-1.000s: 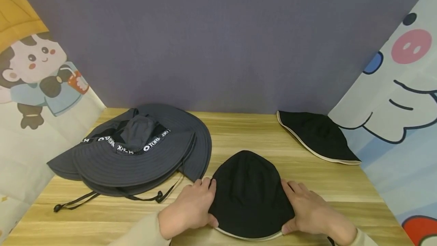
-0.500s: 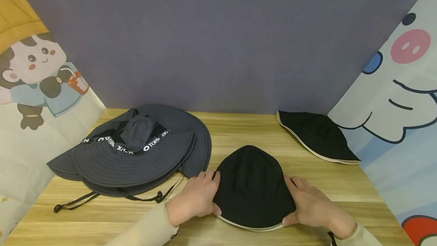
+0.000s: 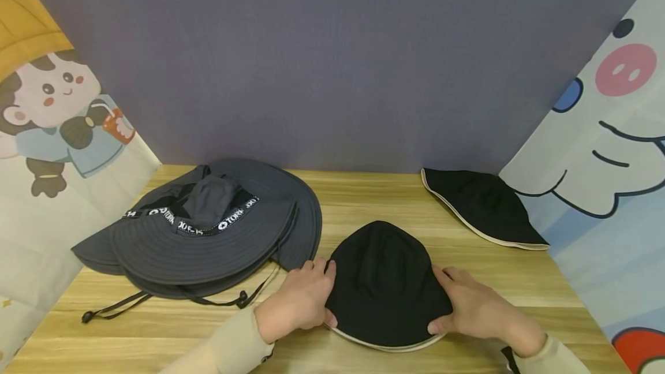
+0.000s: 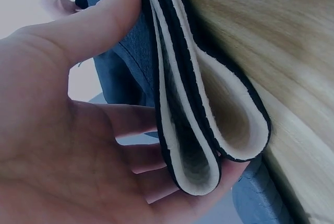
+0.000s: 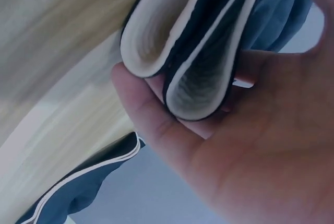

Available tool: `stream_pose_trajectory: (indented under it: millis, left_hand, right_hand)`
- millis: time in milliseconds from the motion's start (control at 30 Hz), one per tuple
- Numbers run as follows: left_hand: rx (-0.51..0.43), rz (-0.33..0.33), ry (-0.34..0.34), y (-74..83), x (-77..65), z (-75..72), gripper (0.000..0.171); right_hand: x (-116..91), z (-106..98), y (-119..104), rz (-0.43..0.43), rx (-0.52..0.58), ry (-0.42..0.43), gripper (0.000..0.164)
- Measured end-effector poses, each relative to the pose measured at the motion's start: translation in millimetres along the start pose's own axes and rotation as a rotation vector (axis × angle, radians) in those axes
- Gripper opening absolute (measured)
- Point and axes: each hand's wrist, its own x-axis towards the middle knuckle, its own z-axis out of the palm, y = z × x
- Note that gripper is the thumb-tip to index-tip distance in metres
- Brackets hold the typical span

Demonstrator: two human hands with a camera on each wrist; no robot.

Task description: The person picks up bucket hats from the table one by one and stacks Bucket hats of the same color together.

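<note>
A black bucket hat (image 3: 384,287) with a pale edge lies flattened on the wooden table at the front middle. My left hand (image 3: 306,296) grips its left side, and my right hand (image 3: 470,305) grips the right side, with the thumb on top near the brim. In the left wrist view, the hat's brim (image 4: 180,51) shows two pale-lined folds, one above the other, between thumb and fingers. The right wrist view has the same two folds of the brim (image 5: 203,96) resting against the curled fingers. Whether these folds belong to one hat or two, I cannot tell.
Dark grey wide-brimmed hats (image 3: 208,247) lie stacked at the left, their cords (image 3: 218,303) trailing toward the front. Another black bucket hat (image 3: 480,206) lies folded at the back right, against the printed side wall (image 3: 613,160). A grey panel (image 3: 332,62) closes off the back.
Both hands have shifted the black bucket hat slightly away from me and to the right, then stopped. Since then my right thumb has slid a little inward over the brim.
</note>
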Motion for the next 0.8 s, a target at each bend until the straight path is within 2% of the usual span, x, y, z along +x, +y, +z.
stream_pose_trajectory:
  millis: [133,300,467,600,700,800]
  left_hand:
    - [0.006,-0.004,0.001,0.5,-0.2,-0.3,0.105]
    - [0.002,0.0,-0.006,0.8,-0.7,-1.4,0.105]
    - [0.006,0.001,-0.004,1.1,-0.7,-1.8,0.105]
    - [0.013,-0.001,-0.003,1.4,-0.7,-2.0,0.105]
    - [0.016,-0.003,-0.009,1.4,-0.8,-1.8,0.105]
    - [0.017,-0.004,-0.01,1.0,-0.9,-1.4,0.105]
  right_hand:
    - [5,-8,3,0.019,0.049,-0.021,0.112]
    - [11,-17,10,-0.022,0.069,0.019,0.095]
    - [16,-28,23,-0.019,0.114,0.108,0.082]
    - [20,-37,36,-0.009,0.131,0.204,0.065]
    - [21,-43,44,-0.014,0.114,0.281,0.055]
    - [22,-51,51,0.002,0.07,0.35,0.052]
